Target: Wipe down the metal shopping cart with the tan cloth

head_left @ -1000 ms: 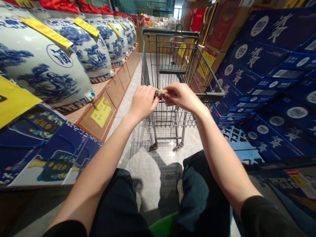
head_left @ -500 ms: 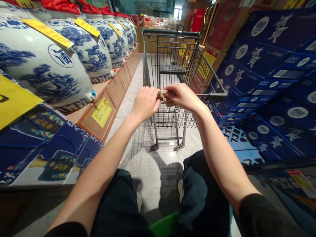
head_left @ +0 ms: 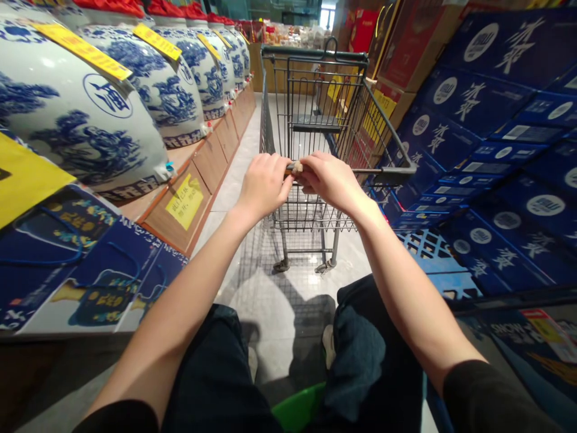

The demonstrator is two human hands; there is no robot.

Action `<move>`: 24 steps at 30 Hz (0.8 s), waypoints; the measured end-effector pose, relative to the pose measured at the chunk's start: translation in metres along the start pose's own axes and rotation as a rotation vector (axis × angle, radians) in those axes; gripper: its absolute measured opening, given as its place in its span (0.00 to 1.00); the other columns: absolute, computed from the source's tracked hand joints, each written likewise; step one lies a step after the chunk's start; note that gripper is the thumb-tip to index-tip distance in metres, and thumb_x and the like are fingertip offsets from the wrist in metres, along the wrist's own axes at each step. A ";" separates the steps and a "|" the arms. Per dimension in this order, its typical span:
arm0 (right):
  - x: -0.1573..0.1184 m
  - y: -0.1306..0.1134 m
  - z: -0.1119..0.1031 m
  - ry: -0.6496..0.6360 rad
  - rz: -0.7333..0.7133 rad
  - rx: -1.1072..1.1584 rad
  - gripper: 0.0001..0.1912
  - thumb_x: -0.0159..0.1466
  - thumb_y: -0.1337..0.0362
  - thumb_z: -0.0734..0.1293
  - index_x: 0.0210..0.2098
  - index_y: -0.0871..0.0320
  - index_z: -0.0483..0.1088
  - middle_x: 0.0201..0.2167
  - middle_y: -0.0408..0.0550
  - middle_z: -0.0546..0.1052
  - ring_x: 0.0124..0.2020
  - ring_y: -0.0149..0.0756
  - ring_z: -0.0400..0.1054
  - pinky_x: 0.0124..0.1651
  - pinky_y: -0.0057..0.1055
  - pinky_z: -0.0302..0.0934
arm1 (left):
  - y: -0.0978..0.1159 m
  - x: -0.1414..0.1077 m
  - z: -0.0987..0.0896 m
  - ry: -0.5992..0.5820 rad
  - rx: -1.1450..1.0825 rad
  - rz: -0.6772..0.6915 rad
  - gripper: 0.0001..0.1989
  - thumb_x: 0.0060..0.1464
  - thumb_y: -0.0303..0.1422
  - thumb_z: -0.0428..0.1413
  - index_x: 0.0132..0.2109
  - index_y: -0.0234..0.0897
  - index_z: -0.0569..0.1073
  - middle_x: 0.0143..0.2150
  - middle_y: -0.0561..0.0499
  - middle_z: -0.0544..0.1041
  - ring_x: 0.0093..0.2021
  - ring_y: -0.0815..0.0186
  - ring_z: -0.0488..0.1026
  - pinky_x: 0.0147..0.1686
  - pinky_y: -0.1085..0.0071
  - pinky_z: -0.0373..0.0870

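Observation:
In the head view a wire shopping cart [head_left: 396, 175] stands before me, its near rim level with my hands. My left hand [head_left: 265, 185] is closed over that rim, left of centre. Just to its right, my right hand [head_left: 331, 183] is closed on a small beige cloth [head_left: 297, 168] pressed against the rim. Only a bit of the cloth shows between the two hands; the fingers cover the remainder. No goods are visible in the cart's basket.
Large blue-and-white jars [head_left: 112, 120] line a wooden stand [head_left: 180, 204] on the left. Blue cartons [head_left: 487, 96] are stacked on the right, with a blue plastic crate [head_left: 444, 270] low beside them. Printed bags [head_left: 94, 282] sit at lower left. A green seat [head_left: 300, 406] shows below me.
My right hand has turned slightly over the rim, and less of the beige cloth shows now. My left hand keeps its hold in nearly the same spot.

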State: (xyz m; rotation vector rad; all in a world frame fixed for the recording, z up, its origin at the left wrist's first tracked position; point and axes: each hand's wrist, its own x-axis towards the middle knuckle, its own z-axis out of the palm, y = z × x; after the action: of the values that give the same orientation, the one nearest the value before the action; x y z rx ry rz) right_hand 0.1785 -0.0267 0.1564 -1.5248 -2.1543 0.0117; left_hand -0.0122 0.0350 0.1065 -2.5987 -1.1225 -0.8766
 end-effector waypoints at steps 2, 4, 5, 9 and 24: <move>-0.002 0.006 -0.009 -0.067 0.050 0.033 0.11 0.71 0.68 0.63 0.39 0.59 0.78 0.40 0.53 0.82 0.41 0.40 0.75 0.44 0.35 0.63 | 0.000 0.000 0.000 0.003 -0.003 0.002 0.14 0.69 0.36 0.48 0.55 0.38 0.73 0.52 0.38 0.78 0.55 0.46 0.71 0.59 0.48 0.68; -0.007 0.018 -0.025 -0.171 0.142 0.095 0.10 0.71 0.67 0.64 0.36 0.59 0.78 0.34 0.50 0.81 0.34 0.37 0.75 0.41 0.35 0.64 | 0.001 0.000 0.001 0.008 -0.010 0.011 0.13 0.69 0.36 0.49 0.55 0.38 0.73 0.51 0.39 0.77 0.55 0.47 0.72 0.60 0.48 0.69; -0.010 0.022 -0.032 -0.207 0.187 0.117 0.10 0.71 0.67 0.65 0.36 0.59 0.78 0.31 0.49 0.81 0.32 0.36 0.75 0.39 0.34 0.64 | 0.003 0.000 0.001 0.009 -0.012 0.016 0.13 0.69 0.35 0.50 0.55 0.38 0.73 0.51 0.39 0.77 0.55 0.47 0.72 0.60 0.48 0.69; -0.012 0.022 -0.031 -0.148 0.168 0.062 0.09 0.70 0.66 0.66 0.36 0.59 0.79 0.32 0.50 0.81 0.32 0.37 0.76 0.41 0.35 0.66 | 0.009 -0.001 0.003 0.015 -0.008 0.021 0.14 0.69 0.35 0.50 0.56 0.36 0.73 0.51 0.38 0.77 0.56 0.46 0.72 0.60 0.47 0.69; -0.039 0.077 -0.014 0.187 0.021 -0.128 0.16 0.76 0.61 0.59 0.39 0.56 0.77 0.38 0.52 0.80 0.44 0.45 0.74 0.68 0.62 0.59 | -0.004 0.000 0.006 0.069 -0.027 -0.025 0.10 0.65 0.34 0.53 0.51 0.41 0.74 0.49 0.41 0.78 0.53 0.48 0.72 0.57 0.48 0.69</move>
State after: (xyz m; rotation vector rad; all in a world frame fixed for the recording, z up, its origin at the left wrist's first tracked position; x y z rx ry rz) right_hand 0.2616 -0.0368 0.1315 -1.5529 -2.0240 -0.2559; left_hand -0.0129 0.0398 0.1015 -2.5595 -1.1355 -0.9855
